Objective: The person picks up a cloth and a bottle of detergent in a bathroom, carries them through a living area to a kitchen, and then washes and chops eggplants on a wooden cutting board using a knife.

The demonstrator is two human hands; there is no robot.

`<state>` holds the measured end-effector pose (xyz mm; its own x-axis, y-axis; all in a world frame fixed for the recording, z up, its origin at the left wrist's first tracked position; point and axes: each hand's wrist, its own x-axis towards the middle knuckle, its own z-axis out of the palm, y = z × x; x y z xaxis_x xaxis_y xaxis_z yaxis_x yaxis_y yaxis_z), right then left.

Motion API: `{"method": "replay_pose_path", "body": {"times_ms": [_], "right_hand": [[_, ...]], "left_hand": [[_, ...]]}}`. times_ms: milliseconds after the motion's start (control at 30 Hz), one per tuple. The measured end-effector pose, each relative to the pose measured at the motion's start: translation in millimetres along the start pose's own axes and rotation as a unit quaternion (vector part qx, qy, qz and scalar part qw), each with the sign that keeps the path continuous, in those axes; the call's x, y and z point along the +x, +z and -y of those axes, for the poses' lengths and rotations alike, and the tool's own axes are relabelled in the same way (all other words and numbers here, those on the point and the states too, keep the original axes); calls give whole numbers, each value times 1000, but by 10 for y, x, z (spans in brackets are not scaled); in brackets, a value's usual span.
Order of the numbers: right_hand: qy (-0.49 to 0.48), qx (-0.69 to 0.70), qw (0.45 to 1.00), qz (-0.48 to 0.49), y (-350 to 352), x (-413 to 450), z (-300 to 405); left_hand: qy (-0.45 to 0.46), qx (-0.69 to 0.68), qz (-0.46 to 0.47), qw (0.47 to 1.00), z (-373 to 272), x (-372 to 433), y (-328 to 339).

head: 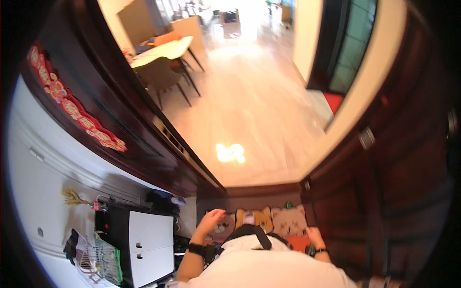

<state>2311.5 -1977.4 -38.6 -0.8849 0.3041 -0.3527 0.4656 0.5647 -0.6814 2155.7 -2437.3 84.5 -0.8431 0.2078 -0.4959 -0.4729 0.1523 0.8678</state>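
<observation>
My left hand is held low in front of me, above the left part of a doormat with cartoon animal faces. Nothing shows in it, and its fingers look loosely bent. My right hand hangs near the mat's right edge, beside the dark open door; its fingers are too small and blurred to read. Both wrists wear black bands. A wooden threshold lies beyond the mat, and a pale tiled floor stretches past it.
A white-fronted shoe cabinet and a wire basket stand at the left. Dried stalks lie near them. Inside are a table and a chair. A red paper decoration hangs on the left door panel.
</observation>
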Motion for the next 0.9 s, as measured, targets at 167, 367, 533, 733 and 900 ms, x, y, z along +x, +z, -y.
{"method": "replay_pose_path", "body": {"times_ms": [167,367,533,733,900], "right_hand": [[164,52,981,90,-210,411,509],[157,-115,958,211,-73,1393,411],[150,-128,949,248,-441,2526,739],[152,-161,940,261,-1060,4316,1820],[116,182,970,113,-1516,5929,2453]], "left_hand": [[115,295,86,945,-1526,1307,362],[110,140,119,977,-1996,2667,421],[-36,22,24,999,-2317,3116,173],[-38,-46,-111,992,-2765,3714,-361],[-68,-85,-123,986,-3148,4609,-497]]}}
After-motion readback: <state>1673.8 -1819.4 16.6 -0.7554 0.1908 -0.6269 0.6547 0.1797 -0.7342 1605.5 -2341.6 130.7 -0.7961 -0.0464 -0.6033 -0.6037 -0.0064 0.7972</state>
